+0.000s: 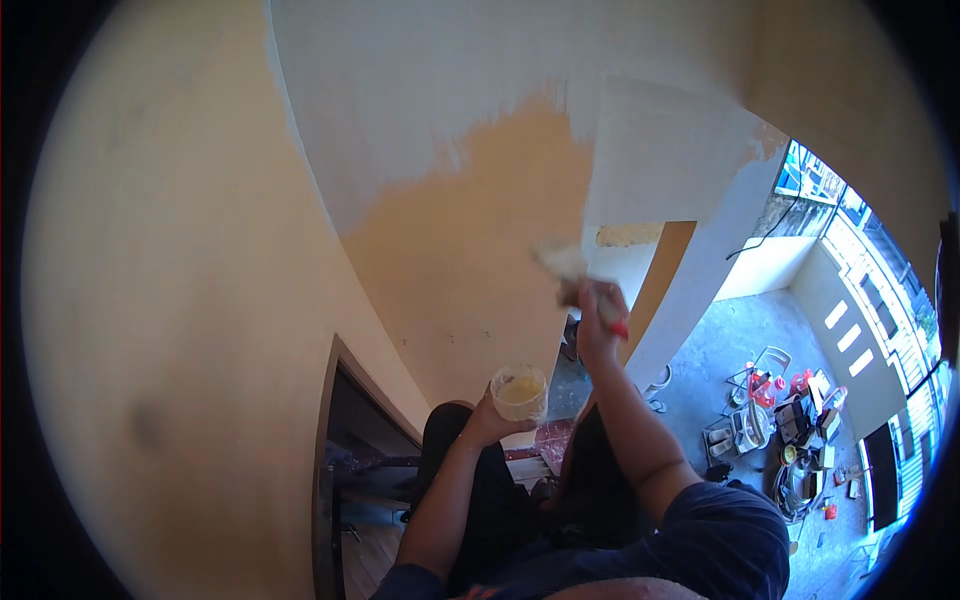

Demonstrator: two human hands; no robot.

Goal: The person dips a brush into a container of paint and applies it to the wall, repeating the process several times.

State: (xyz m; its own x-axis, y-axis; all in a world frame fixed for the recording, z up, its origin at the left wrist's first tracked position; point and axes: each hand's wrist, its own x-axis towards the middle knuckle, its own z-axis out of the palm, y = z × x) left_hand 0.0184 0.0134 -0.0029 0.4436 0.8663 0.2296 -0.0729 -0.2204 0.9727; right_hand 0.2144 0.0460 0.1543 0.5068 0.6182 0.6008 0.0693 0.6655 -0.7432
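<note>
Brush [567,262], motion-blurred, red at its handle end: gripped in the closed right hand [604,302], bristles toward the wall [480,220]; whether the wall is touched cannot be told. Cup [520,405] of pale yellow liquid: held in the partly curled left hand [485,424], below and left of the right. Risks, as judged: liquid spilled on the legs [597,465] if the cup is tipped during a reach; drips shed if the brush is overloaded; balance lost if leaning is overdone, the floor [735,325] appearing well below. Right of the right hand, movement is possibly hampered by a pillar [662,285]; beyond, assorted clutter [790,455] is strewn. Left of the left hand: dark doorway [365,425].
</note>
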